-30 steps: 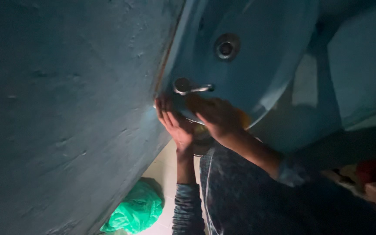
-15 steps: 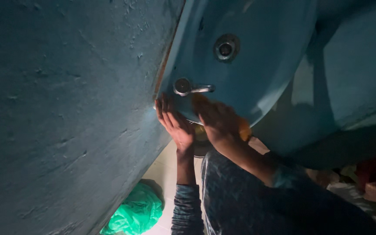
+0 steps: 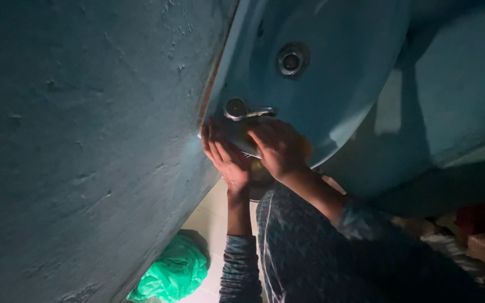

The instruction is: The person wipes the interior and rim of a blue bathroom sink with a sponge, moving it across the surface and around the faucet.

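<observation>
A blue wash basin [image 3: 343, 84] is fixed to a rough blue wall [image 3: 85, 146]. My left hand [image 3: 225, 158] lies flat, fingers apart, against the basin's near rim where it meets the wall. My right hand [image 3: 278, 148] presses on the rim just below the metal tap [image 3: 243, 109], covering a yellow sponge [image 3: 308, 151] of which only a sliver shows at the hand's edge. The metal drain [image 3: 291, 60] sits further in the bowl. Both arms wear dark patterned sleeves.
A crumpled green plastic bag [image 3: 172, 272] lies on the pale tiled floor [image 3: 211, 219] below the basin. Dim reddish and pale things [image 3: 478, 235] sit at the lower right, too dark to identify.
My right hand has slid along the rim toward the tap, and less of the yellow sponge shows. The left hand has stayed in place.
</observation>
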